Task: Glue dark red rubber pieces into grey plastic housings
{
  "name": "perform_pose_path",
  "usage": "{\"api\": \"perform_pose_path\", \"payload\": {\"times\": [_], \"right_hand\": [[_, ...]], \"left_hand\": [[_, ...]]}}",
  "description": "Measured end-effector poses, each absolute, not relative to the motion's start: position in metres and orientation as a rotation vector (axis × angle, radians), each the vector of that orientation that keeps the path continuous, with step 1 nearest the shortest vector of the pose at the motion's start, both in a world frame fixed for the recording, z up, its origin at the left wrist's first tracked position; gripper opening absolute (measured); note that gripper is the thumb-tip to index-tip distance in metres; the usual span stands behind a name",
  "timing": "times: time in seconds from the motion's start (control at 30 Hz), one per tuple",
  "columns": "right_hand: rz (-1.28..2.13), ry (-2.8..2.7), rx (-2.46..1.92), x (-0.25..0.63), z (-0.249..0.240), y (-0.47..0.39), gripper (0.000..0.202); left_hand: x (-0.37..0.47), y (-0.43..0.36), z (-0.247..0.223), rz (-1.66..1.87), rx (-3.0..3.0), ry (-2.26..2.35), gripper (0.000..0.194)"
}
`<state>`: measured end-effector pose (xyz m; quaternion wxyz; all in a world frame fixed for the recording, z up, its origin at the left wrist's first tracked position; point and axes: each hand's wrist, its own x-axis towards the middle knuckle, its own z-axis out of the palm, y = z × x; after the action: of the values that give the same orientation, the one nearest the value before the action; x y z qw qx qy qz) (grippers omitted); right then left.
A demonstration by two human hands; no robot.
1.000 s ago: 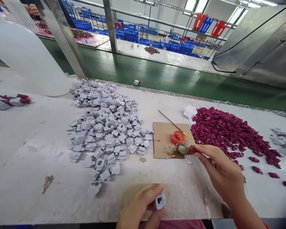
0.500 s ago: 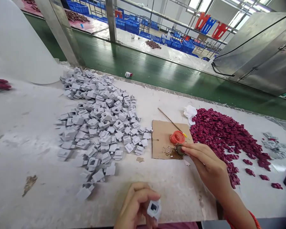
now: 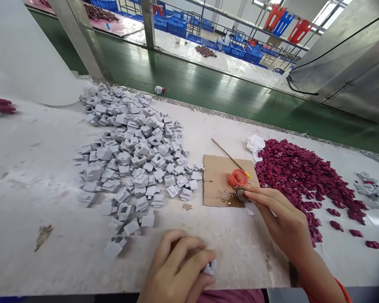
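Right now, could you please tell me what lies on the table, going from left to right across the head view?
Grey-and-maroon pieces, brown patch, grey pile, cardboard, maroon pile.

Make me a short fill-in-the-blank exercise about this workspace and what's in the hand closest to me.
1. In color, the piece in the left hand is ____.
2. The red cup stands on a flat sheet of ____.
3. The maroon pile lies to the ____ of the red cup.
4. The belt beyond the worktable is colored ____.

Missing words: gray; cardboard; right; green.
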<state>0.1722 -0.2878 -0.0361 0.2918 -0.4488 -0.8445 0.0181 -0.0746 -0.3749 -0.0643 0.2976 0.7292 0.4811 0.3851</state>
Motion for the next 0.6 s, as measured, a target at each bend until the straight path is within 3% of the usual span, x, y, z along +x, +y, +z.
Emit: {"api": "perform_pose_path", "payload": {"times": [0.27, 0.43, 0.6], "right_hand": [[0.026, -2.201, -1.197, 0.171, -0.033, -0.29, 0.034], [0.077, -2.047, -1.247, 0.161, -0.025, -0.319, 0.047], [0.483, -2.183, -1.128, 0.14, -0.031, -0.359, 0.033]], "left_hand": [[-0.077, -0.37, -0.059, 0.899, 1.864, 1.275, 0.046], [-0.082, -0.366, -0.062, 0.922, 1.939, 1.179, 0.031], [-0.082, -0.362, -0.062, 1.012, 2.047, 1.133, 0.028]]}}
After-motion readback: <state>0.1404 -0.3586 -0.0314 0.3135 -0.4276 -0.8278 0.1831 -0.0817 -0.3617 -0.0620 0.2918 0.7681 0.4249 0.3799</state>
